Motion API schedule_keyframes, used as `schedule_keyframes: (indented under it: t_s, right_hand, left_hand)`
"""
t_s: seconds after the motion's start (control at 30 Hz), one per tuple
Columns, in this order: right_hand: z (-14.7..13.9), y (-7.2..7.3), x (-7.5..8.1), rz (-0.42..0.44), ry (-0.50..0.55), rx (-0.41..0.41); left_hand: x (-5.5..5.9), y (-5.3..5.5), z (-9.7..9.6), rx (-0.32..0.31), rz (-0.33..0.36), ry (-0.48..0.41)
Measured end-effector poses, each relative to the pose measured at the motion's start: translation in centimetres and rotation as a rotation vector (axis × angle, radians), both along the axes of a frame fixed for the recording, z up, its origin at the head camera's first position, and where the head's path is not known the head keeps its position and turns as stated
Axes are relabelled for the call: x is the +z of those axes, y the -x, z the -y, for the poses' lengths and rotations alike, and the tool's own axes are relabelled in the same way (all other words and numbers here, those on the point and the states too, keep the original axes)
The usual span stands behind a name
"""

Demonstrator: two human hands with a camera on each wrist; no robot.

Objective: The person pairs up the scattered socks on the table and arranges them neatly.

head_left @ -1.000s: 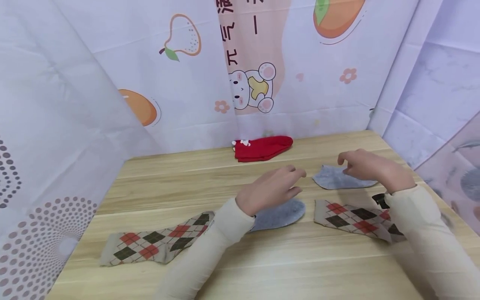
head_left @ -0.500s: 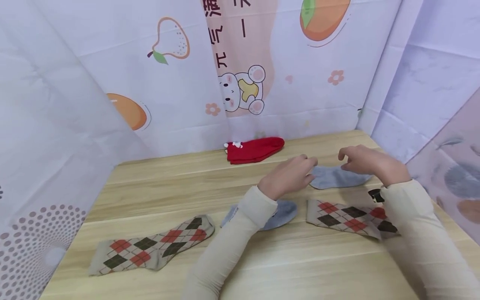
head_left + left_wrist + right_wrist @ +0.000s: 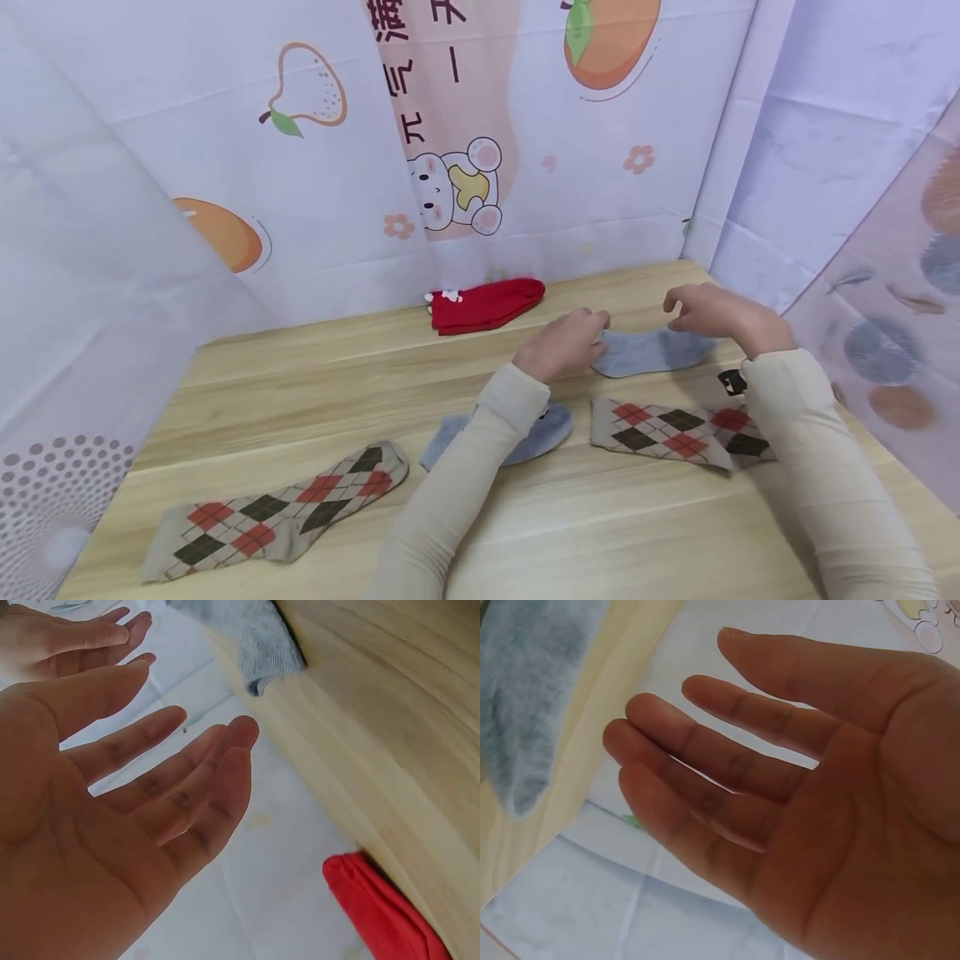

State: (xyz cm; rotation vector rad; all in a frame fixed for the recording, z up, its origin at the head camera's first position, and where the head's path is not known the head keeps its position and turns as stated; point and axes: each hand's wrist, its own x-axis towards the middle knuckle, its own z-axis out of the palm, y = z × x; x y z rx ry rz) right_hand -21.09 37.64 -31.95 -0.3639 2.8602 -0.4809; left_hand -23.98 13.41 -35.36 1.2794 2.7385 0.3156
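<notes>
My left hand hovers by the cuff end of a short blue-grey ankle sock at the back right. Over that sock's other end is my right hand. Both palms look bare in the wrist views, with fingers loosely bent and holding nothing. A second blue-grey ankle sock lies partly hidden under my left sleeve. In front of the right hand lies an argyle sock, partly covered by my right sleeve. A matching argyle sock is stretched out at the left.
A folded red sock with a white figure sits at the table's back edge. A small black item is beside my right cuff. Printed curtains stand along the back and sides of the wooden table.
My left hand has moved toward the back-right blue-grey sock, closer to my right hand. The whole view has shifted, so the socks appear further left. No sock has visibly moved on the table.
</notes>
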Motion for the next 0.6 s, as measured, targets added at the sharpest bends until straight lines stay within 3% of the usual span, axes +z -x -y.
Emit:
schedule_keyframes:
  t_s: [0.4,0.6]
  right_hand:
    - [-1.4,0.6,-1.3,-0.023,-0.052,-0.081]
    - [-2.0,0.6,-1.9,0.038,-0.127,-0.165]
  left_hand:
    - [-2.1,0.8,-2.0,0.034,-0.018,0.061]
    - [-2.9,0.7,-2.3,0.056,0.013,0.119]
